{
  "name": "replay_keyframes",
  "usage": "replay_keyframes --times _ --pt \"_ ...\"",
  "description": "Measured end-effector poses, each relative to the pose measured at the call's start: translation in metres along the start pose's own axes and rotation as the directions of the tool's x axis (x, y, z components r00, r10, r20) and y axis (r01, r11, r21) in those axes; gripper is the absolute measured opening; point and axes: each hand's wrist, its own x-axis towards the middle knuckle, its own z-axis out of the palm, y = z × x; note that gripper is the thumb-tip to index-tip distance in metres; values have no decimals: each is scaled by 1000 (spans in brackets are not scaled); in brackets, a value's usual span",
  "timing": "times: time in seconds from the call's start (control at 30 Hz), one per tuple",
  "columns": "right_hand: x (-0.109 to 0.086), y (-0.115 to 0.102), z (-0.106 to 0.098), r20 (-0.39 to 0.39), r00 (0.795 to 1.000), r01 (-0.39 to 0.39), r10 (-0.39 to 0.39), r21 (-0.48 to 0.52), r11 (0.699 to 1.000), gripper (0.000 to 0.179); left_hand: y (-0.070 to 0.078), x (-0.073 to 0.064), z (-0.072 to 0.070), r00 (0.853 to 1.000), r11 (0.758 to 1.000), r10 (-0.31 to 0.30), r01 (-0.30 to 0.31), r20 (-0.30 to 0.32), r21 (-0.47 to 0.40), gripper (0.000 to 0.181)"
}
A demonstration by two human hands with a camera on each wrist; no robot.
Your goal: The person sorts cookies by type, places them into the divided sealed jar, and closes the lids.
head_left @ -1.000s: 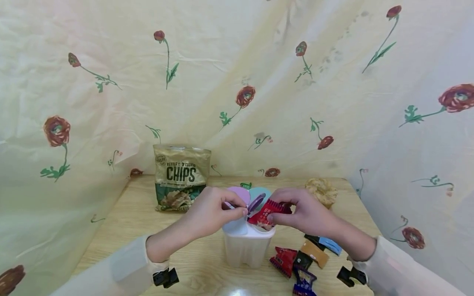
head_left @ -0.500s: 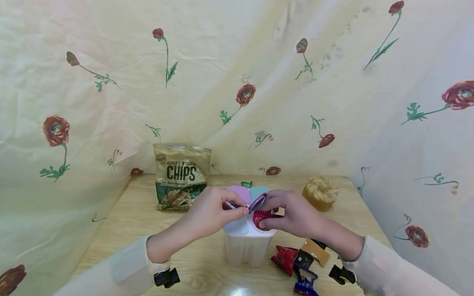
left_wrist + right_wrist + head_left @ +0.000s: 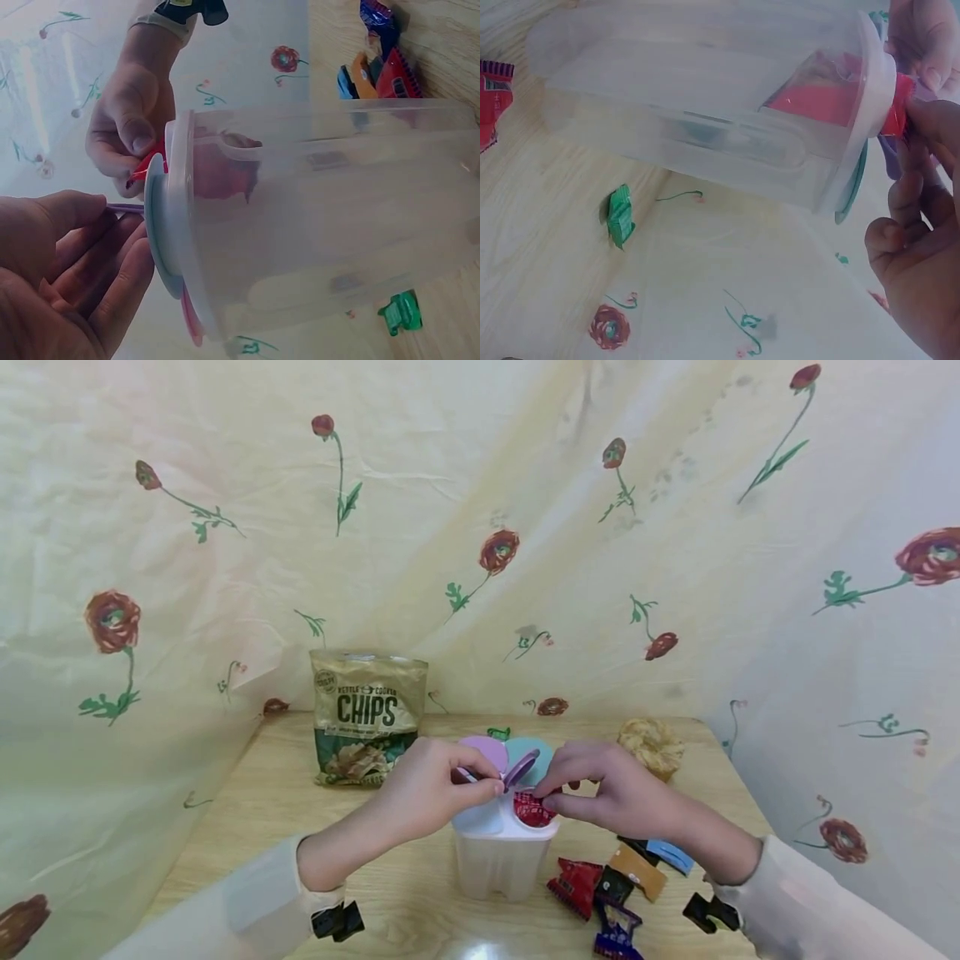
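A translucent container [image 3: 501, 864] with several coloured lids stands upright on the table. My left hand [image 3: 427, 781] pinches its raised purple lid [image 3: 521, 770] between thumb and forefinger. Under that lid, a red snack packet [image 3: 529, 811] sits in the round opening. My right hand [image 3: 618, 787] holds the packet's top end at the rim with its fingertips. Through the container wall, the right wrist view shows most of the packet [image 3: 817, 101] inside. In the left wrist view, a bit of red wrapper [image 3: 150, 165] sticks out by my right thumb.
A chips bag [image 3: 367, 718] stands at the back left, a round tan item [image 3: 651, 750] at the back right. Right of the container lie a red packet [image 3: 576, 888], an orange packet [image 3: 637, 872] and several others. A green packet [image 3: 619, 216] lies behind the container.
The red packet has gone down from above the rim into the opening. My right hand moved inward with it, then slightly back out to the right. The left hand keeps the lid raised.
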Motion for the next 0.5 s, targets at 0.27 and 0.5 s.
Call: replay_keyframes --times 0.27,0.5 --pt "7 1 5 48 999 -1 4 -59 998 17 1 0 -1 1000 1000 -4 4 -4 2 6" --pt "16 -2 9 86 994 -44 62 -199 979 17 1 0 1 1000 1000 -4 4 -10 -4 6"
